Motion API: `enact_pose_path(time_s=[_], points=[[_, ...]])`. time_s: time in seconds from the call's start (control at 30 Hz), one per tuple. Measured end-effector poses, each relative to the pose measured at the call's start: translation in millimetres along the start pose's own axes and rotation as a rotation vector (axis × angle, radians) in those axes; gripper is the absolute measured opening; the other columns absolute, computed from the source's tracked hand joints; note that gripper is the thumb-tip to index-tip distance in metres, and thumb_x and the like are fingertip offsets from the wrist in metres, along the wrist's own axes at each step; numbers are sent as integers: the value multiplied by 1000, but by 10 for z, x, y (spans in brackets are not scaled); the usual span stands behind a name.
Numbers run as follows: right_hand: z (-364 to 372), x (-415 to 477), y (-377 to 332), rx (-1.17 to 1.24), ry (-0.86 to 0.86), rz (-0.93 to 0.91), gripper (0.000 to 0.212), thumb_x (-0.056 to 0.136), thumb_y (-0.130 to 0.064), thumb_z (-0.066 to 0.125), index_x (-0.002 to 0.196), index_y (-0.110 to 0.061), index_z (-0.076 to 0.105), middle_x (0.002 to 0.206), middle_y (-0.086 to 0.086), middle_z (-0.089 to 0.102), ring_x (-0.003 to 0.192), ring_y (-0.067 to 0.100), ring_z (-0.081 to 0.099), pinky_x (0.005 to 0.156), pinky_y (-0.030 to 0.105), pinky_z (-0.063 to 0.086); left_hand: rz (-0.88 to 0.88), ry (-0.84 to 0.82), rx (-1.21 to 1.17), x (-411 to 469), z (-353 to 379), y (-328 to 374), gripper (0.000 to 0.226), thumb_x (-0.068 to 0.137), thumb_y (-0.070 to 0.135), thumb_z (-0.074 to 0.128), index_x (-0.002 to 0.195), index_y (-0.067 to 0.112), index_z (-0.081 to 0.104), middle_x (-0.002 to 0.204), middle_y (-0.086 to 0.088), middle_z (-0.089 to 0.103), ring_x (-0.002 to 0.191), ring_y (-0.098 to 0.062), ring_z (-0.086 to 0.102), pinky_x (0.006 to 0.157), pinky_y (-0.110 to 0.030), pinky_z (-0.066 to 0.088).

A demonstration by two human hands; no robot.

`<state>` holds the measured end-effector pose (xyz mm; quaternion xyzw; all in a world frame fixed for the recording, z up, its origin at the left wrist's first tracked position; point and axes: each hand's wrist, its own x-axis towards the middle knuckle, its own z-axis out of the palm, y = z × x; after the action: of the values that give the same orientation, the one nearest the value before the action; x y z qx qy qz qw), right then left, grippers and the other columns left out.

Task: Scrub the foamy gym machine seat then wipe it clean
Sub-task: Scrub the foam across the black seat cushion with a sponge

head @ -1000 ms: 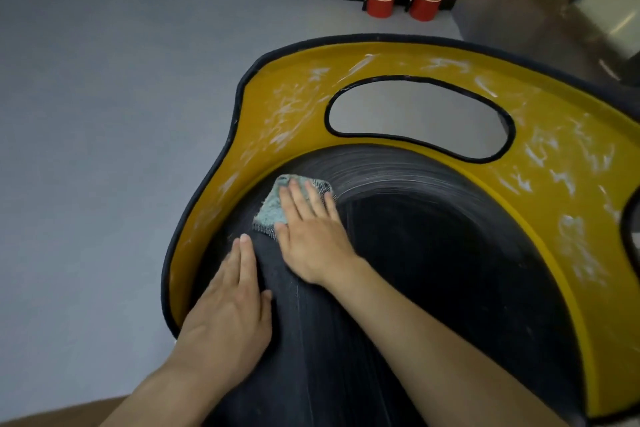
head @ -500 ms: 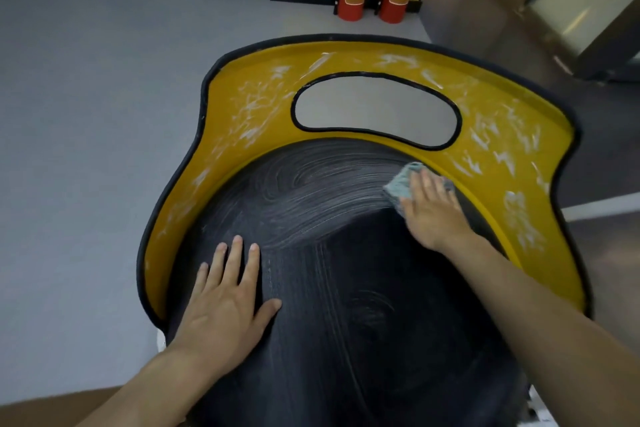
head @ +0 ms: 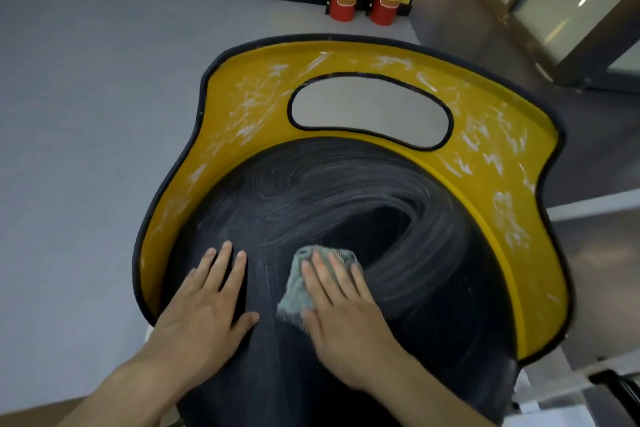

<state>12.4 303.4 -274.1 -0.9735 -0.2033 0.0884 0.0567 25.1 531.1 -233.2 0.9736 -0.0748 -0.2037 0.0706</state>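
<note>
scrub step, seat (head: 398, 288) near edge: right hand (head: 346, 319) pressing pad (head: 298, 291) flat, left hand (head: 204, 312) flat, bracing. next likely foamy yellow rim (head: 485, 135).

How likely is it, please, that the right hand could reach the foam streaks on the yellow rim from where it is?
Probably yes. The right hand presses the cloth on the seat, and only open seat lies between it and the foam streaks on the yellow rim.
</note>
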Motion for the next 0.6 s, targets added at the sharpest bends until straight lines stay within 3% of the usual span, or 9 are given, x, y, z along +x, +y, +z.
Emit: enact_pose_path(time_s=[0.13, 0.23, 0.33, 0.5, 0.6], points=[[-291, 854, 603, -10, -56, 175, 65, 104, -46, 5, 162, -19, -7, 169, 0, -13, 156, 20, -14, 126, 48, -5, 14, -9, 3, -29, -4, -9, 91, 99, 67, 31, 154, 24, -26, 161, -3, -34, 150, -21, -29, 122, -32, -10], [-479, 1027, 1150, 42, -106, 382, 62, 107, -45, 8, 162, -21, -11, 169, -1, -18, 155, 17, -17, 126, 46, -7, 22, -3, 3, -10, -5, 34, 91, 98, 69, 30, 155, 25, -26, 160, -5, -35, 148, -22, -31, 119, -32, -13], [-464, 846, 1328, 65, -108, 476, 63, 108, -46, 10, 162, -20, -11, 169, 0, -19, 155, 17, -19, 126, 47, -7, 34, 11, 5, 25, 7, 64, 88, 99, 68, 28, 155, 28, -26, 161, -7, -34, 146, -22, -32, 117, -32, -15], [-229, 118, 787, 56, -90, 383, 63, 106, -44, 6, 161, -18, -12, 168, 1, -20, 154, 20, -20, 126, 45, -6, 58, -7, 23, 55, -3, 128, 82, 101, 64, 29, 156, 32, -24, 161, -9, -33, 148, -24, -30, 122, -38, -11], [-82, -361, 224, 36, -12, 214, 69, 101, -43, 23, 162, -11, 16, 169, 8, 11, 157, 27, 6, 122, 49, 8, 73, -8, 6, 80, 26, 199, 79, 103, 61, 30, 157, 34, -21, 162, -9, -31, 150, -27, -27, 125, -41, -8]])
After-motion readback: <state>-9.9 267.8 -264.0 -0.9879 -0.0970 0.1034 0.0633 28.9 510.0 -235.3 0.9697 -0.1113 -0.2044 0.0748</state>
